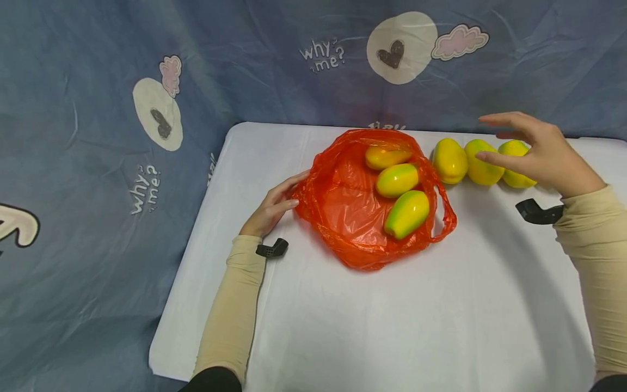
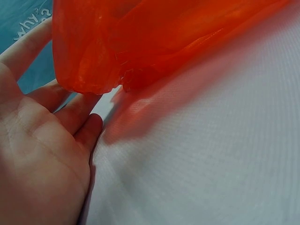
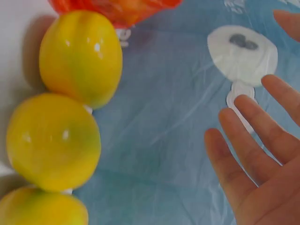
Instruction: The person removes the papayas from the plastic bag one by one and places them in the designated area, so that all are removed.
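An open red plastic bag [image 1: 343,209] stands on the white table, with three glossy yellow-green, mango-like fruits [image 1: 406,215] inside. At its left side, my left hand [image 1: 274,207] touches the plastic with extended fingers. In the left wrist view the fingers [image 2: 77,112] lie partly behind the red plastic [image 2: 98,51]. My right hand [image 1: 534,149] is raised over the right end of a row of three similar fruits, its fingers spread and holding nothing. That row, with its nearest-to-bag fruit [image 1: 450,161], middle fruit [image 1: 482,163] and partly covered right fruit [image 1: 518,166], sits right of the bag.
The white table [image 1: 343,326] extends in front of the bag. A blue printed cloth [image 1: 274,76] hangs behind the table and along its left side. The bag's loop handle [image 1: 448,220] sticks out to the right, below the row of fruits.
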Tool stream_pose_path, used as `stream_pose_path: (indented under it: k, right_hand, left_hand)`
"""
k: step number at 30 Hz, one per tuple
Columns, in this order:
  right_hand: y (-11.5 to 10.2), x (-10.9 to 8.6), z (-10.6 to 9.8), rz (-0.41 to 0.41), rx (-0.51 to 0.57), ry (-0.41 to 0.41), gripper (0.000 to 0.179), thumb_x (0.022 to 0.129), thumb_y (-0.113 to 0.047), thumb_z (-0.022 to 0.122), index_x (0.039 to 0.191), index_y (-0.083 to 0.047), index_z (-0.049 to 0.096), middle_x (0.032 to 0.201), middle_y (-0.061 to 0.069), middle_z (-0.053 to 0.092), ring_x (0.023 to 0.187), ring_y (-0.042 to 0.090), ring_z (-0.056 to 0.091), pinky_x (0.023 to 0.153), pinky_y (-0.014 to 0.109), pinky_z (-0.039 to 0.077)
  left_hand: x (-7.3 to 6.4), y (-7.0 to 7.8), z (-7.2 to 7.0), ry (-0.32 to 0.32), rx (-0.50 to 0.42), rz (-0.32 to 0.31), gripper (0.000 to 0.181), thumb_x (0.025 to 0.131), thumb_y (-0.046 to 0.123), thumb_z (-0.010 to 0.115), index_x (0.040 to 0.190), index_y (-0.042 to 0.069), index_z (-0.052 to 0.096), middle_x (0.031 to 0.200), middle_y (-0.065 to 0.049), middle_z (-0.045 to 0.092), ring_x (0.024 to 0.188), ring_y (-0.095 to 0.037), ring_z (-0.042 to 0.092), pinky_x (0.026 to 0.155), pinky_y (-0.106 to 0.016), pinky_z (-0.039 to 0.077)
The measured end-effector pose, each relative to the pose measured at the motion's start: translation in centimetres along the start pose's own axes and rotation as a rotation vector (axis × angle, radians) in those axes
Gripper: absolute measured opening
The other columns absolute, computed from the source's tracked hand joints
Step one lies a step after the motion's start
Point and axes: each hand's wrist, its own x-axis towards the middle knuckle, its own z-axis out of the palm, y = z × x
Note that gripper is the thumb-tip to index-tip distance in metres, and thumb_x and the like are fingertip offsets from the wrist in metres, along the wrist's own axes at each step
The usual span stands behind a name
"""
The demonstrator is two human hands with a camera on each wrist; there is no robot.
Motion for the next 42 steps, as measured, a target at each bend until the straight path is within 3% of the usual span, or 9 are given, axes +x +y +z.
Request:
stream_pose_path:
  k: [5, 10, 15, 21, 25, 32, 42]
  right_hand:
    - [-1.1, 0.1, 1.2, -0.088, -0.046, -0.081, 0.064, 0.087, -0.018, 0.083, 0.145, -0.024, 0.06, 0.142, -0.012, 0.059, 0.116, -0.007, 0.052, 0.093, 0.0, 0.037]
    - [-2.5, 0.1, 2.5, -0.111, -0.088, -0.169, 0.063, 0.085, -0.022, 0.085, 0.143, -0.032, 0.06, 0.142, -0.005, 0.061, 0.119, 0.009, 0.056, 0.089, 0.001, 0.039]
    - [-3.6, 0.5, 4.0, -0.186, -0.086, -0.239, 0.063, 0.083, -0.022, 0.088, 0.141, -0.024, 0.062, 0.14, 0.001, 0.063, 0.123, 0.01, 0.055, 0.094, 0.003, 0.039]
    - [-4.2, 0.8, 5.8, -0.251, -0.093, -0.315, 0.061, 0.082, -0.019, 0.088, 0.138, -0.014, 0.063, 0.132, -0.001, 0.066, 0.116, 0.019, 0.06, 0.09, 0.018, 0.052]
    - [-4.2, 1.0, 7.0, -0.279, -0.111, -0.351, 0.062, 0.081, -0.024, 0.089, 0.137, -0.015, 0.064, 0.127, -0.002, 0.068, 0.112, 0.016, 0.06, 0.096, 0.019, 0.051]
    - [-4.2, 1.1, 8.7, -0.305, -0.158, -0.435, 0.062, 0.082, -0.023, 0.088, 0.138, -0.011, 0.063, 0.137, 0.004, 0.066, 0.125, 0.023, 0.06, 0.104, 0.047, 0.053]
    - [-4.4, 0.9, 9.4, -0.323, -0.202, -0.454, 0.056, 0.082, -0.014, 0.086, 0.134, -0.012, 0.067, 0.137, 0.002, 0.067, 0.135, 0.029, 0.056, 0.112, 0.052, 0.049]
  left_hand:
    - [0.0, -0.1, 0.0, 0.0, 0.003, -0.007, 0.062, 0.095, 0.006, 0.052, 0.156, 0.007, 0.043, 0.166, -0.004, 0.039, 0.156, -0.023, 0.031, 0.126, -0.035, 0.034]
    - [0.1, -0.1, -0.1, 0.002, 0.003, -0.001, 0.062, 0.095, 0.005, 0.051, 0.156, 0.005, 0.042, 0.167, -0.006, 0.039, 0.157, -0.023, 0.031, 0.127, -0.036, 0.032]
    - [0.0, -0.1, -0.1, 0.007, 0.001, 0.0, 0.061, 0.095, 0.006, 0.051, 0.156, 0.005, 0.043, 0.166, -0.005, 0.039, 0.157, -0.023, 0.031, 0.128, -0.037, 0.031]
    - [0.0, 0.0, 0.0, 0.021, 0.005, -0.015, 0.06, 0.096, 0.002, 0.052, 0.155, 0.006, 0.044, 0.166, -0.004, 0.04, 0.156, -0.022, 0.031, 0.127, -0.036, 0.032]
    - [0.1, 0.2, 0.2, 0.047, 0.02, -0.041, 0.063, 0.094, -0.002, 0.06, 0.154, 0.009, 0.047, 0.164, -0.001, 0.043, 0.155, -0.019, 0.033, 0.127, -0.032, 0.032]
    - [0.0, 0.4, 0.3, 0.063, 0.039, -0.063, 0.067, 0.09, -0.003, 0.067, 0.153, 0.012, 0.05, 0.163, 0.001, 0.044, 0.155, -0.016, 0.033, 0.129, -0.035, 0.029]
    - [0.0, 0.5, 0.3, 0.071, 0.048, -0.074, 0.067, 0.09, -0.003, 0.067, 0.153, 0.012, 0.05, 0.163, 0.002, 0.044, 0.155, -0.016, 0.032, 0.129, -0.035, 0.028]
